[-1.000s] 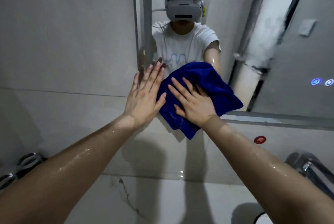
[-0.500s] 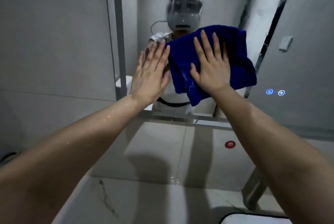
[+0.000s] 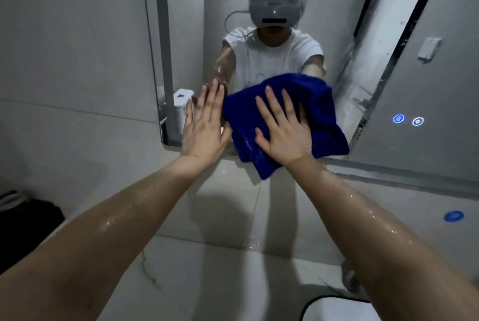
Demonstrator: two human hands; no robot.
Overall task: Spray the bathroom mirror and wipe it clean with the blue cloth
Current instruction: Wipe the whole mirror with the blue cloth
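Diagonally, blue cloth (image 3: 318, 113) under flat right hand (image 3: 285, 134).

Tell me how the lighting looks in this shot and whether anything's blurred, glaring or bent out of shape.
Head view: dim, cool, grey light; soft shadows of both arms fall on the wall tiles below the mirror. Small wet glints on the forearms, no strong glare. The wide lens bows the mirror's left edge and stretches the arms. The blue cloth and both hands are fairly sharp; two touch icons glow blue.
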